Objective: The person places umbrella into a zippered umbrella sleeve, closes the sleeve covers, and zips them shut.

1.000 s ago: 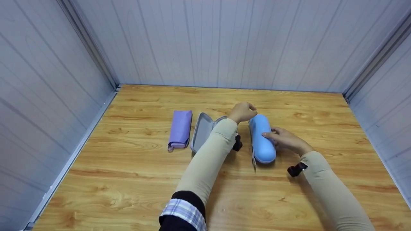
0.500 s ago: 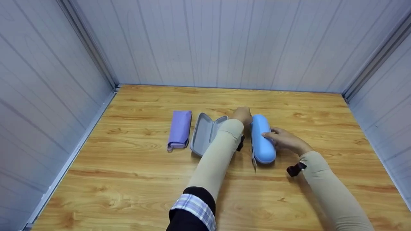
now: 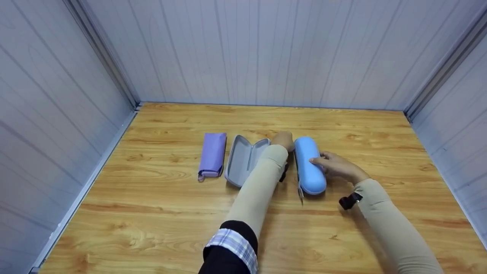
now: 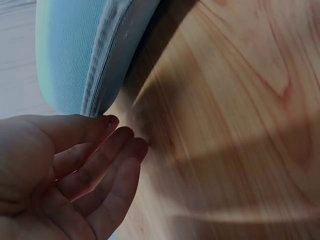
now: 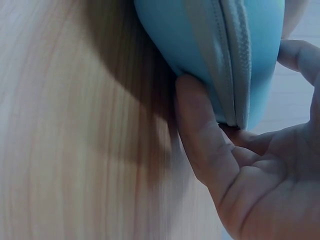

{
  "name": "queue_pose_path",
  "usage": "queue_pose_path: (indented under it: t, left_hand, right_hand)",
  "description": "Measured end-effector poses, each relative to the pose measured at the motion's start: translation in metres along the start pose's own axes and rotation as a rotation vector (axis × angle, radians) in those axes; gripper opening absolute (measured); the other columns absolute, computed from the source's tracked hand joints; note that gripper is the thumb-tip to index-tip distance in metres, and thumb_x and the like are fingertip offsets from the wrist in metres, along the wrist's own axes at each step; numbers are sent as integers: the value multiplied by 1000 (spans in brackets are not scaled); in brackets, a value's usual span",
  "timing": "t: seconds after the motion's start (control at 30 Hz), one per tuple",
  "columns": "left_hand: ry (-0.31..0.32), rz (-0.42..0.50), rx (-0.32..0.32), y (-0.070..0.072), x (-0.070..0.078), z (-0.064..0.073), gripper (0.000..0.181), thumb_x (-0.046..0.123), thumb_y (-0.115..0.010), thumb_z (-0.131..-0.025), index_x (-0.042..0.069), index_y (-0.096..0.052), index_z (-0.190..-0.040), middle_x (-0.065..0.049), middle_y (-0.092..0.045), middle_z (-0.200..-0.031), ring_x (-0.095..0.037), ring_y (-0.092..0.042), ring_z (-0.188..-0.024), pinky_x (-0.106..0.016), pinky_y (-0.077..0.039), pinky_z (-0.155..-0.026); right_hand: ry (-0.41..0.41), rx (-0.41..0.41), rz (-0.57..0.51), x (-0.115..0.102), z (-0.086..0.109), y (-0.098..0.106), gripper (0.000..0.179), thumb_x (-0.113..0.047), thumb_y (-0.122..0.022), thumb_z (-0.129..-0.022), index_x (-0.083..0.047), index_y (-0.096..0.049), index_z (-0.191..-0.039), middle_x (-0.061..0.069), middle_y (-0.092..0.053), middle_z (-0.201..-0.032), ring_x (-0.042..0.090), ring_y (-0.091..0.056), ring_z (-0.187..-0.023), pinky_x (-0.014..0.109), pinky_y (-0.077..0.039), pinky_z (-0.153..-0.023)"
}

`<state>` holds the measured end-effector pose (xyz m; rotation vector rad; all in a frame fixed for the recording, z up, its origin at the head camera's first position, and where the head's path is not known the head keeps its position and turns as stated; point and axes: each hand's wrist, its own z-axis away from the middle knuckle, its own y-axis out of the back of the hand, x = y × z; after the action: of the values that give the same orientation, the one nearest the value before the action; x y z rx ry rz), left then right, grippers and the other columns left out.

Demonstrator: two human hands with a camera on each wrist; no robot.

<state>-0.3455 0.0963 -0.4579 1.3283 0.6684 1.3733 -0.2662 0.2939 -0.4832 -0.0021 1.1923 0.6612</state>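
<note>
The blue case (image 3: 311, 171) lies zipped on the wooden table (image 3: 152, 224), right of centre. The right hand (image 3: 340, 166) grips its right side, thumb on top. The left hand (image 3: 282, 140) is just beside the far left end, fingers loosely bent; whether thumb and forefinger pinch anything, I cannot tell. Left of it sits an open grey case (image 3: 238, 163), then a purple pouch (image 3: 213, 154). Pale panelled walls (image 3: 243, 49) surround the table.
</note>
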Motion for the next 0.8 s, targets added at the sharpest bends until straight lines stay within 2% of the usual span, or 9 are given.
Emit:
queue_pose_path:
  t: [0.2, 0.33, 0.57, 0.8]
  left_hand:
    - [-36, -33, 26, 2, -1, -2, 26, 10, -52, -102, 9, -72, -118, -5, -70, -119, -16, -61, -94, -32, -51, -81]
    - [-29, -80, 72, 0, -1, -3, 27, 11, -51, -103, 11, -74, -117, -5, -71, -117, -17, -66, -97, -33, -55, -81]
    - [4, -40, 174, -7, 1, -4, 25, 11, -53, -104, 13, -76, -114, -5, -73, -110, -19, -69, -95, -35, -58, -76]
    - [11, -39, 234, -9, 4, -7, 24, 12, -55, -104, 15, -77, -114, -6, -73, -109, -22, -69, -95, -39, -59, -72]
  right_hand:
    - [-7, 18, 12, -4, 2, 1, 95, -51, -57, -99, 9, -10, -156, 34, -28, -153, 46, -36, -138, 53, -42, -106]
    - [-5, 10, 12, -3, 1, 0, 94, -49, -57, -99, 9, -9, -156, 35, -27, -153, 47, -34, -138, 55, -40, -107]
    - [-11, 29, 16, -4, 2, -5, 96, -48, -58, -99, 10, -7, -156, 36, -26, -153, 48, -35, -138, 55, -40, -107]
    - [1, 34, -2, -6, 2, -5, 95, -46, -59, -99, 7, -6, -157, 35, -27, -153, 47, -36, -137, 55, -40, -107]
